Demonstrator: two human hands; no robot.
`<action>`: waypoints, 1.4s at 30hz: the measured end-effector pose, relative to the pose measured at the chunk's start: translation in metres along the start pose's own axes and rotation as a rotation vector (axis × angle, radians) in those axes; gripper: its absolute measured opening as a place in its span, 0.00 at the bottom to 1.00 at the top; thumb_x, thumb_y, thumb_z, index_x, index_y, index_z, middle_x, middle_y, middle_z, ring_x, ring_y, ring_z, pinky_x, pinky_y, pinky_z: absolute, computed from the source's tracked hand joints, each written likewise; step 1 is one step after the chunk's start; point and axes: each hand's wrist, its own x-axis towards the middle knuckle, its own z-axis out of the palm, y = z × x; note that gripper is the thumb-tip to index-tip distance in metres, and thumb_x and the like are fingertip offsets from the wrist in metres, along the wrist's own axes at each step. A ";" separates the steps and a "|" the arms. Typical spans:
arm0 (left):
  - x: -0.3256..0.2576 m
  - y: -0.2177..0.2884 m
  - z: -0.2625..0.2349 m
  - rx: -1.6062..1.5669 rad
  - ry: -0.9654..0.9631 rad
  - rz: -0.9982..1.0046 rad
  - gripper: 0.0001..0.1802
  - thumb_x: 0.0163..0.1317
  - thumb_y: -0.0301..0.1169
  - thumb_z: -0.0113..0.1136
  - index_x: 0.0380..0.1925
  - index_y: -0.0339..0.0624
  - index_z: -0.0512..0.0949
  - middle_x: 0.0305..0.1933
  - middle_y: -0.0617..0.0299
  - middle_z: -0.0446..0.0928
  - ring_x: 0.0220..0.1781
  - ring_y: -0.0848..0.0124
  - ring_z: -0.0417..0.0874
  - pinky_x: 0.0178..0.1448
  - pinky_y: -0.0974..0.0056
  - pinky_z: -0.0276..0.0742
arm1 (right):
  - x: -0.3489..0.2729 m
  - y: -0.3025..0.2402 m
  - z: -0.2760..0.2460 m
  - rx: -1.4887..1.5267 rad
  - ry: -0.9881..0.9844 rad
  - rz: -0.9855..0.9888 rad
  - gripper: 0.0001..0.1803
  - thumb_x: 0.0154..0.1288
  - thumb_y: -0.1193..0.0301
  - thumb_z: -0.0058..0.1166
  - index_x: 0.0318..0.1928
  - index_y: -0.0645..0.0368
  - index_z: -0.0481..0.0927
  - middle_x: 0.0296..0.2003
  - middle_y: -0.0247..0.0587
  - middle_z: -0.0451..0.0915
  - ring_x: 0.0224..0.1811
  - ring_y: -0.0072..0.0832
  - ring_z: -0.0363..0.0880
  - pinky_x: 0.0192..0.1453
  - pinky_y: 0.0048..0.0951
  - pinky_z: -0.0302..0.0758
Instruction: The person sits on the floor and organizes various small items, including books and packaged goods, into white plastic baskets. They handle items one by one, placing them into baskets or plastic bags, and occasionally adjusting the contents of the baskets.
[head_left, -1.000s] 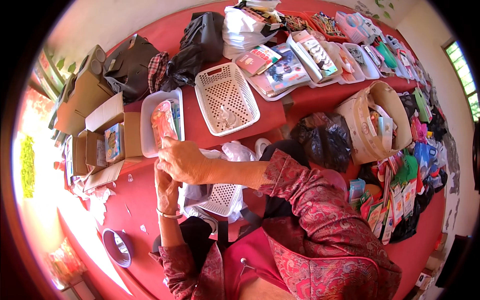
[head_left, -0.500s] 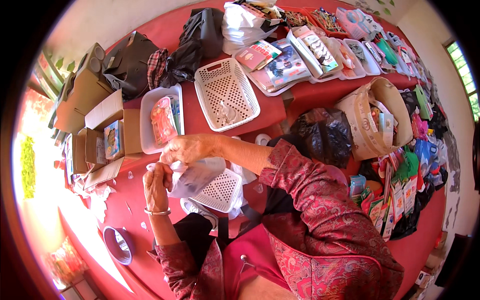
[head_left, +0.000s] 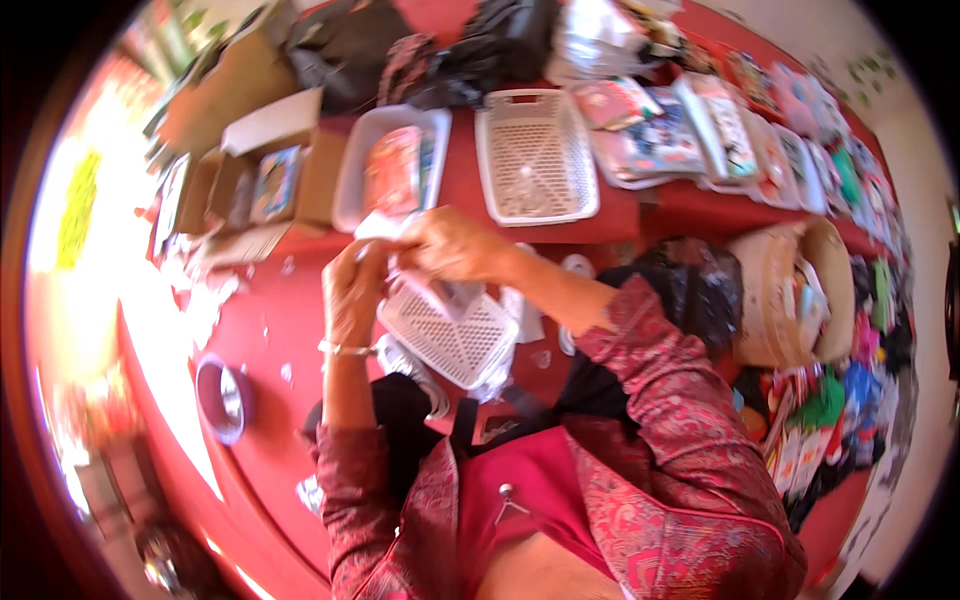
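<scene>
Both my hands are together above a small white perforated basket (head_left: 462, 338) near my lap. My left hand (head_left: 352, 290), with a bangle on its wrist, is closed with the fingertips pinched at the edge of a pale, thin plastic bag (head_left: 455, 298). My right hand (head_left: 455, 243) is closed on the same bag, close beside the left fingertips, and part of the bag hangs below it. A whitish bit of the bag sticks up above the fingers. Blur and the fingers hide what, if anything, is inside. Beyond my hands stands a white tub (head_left: 347, 190) holding orange-pink packs (head_left: 393, 170).
A larger white perforated basket (head_left: 586, 172) stands on the red table, with cardboard boxes (head_left: 325, 180) to its left and stacked booklets (head_left: 655, 140) to its right. A big brown container (head_left: 765, 300) and a black bag (head_left: 690, 285) are at right. A purple bowl (head_left: 205, 400) lies at left.
The whole view has shifted, so the surroundings sit farther right and higher. My hands have drawn closer together, and the bag now looks more bunched and hangs beneath my right hand.
</scene>
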 end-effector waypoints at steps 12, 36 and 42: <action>0.003 0.020 -0.012 0.259 -0.144 0.241 0.24 0.56 0.20 0.45 0.56 0.38 0.64 0.23 0.62 0.75 0.25 0.79 0.73 0.35 0.74 0.70 | 0.007 0.004 -0.009 0.429 0.102 0.473 0.10 0.63 0.70 0.45 0.30 0.60 0.79 0.20 0.31 0.73 0.11 0.12 0.59 0.14 0.18 0.59; 0.027 0.002 0.006 -0.436 -0.245 -0.089 0.29 0.55 0.23 0.53 0.58 0.34 0.58 0.21 0.65 0.71 0.21 0.80 0.69 0.26 0.77 0.63 | -0.002 0.018 -0.009 0.533 -0.312 0.279 0.07 0.53 0.75 0.45 0.19 0.57 0.69 0.16 0.24 0.64 0.18 0.14 0.59 0.23 0.21 0.59; 0.032 -0.003 0.008 -0.493 -0.193 -0.067 0.29 0.56 0.23 0.53 0.59 0.34 0.59 0.21 0.66 0.70 0.21 0.82 0.66 0.25 0.78 0.61 | -0.002 0.005 -0.012 0.535 -0.208 0.272 0.08 0.60 0.70 0.49 0.35 0.62 0.75 0.25 0.26 0.71 0.27 0.12 0.66 0.31 0.17 0.65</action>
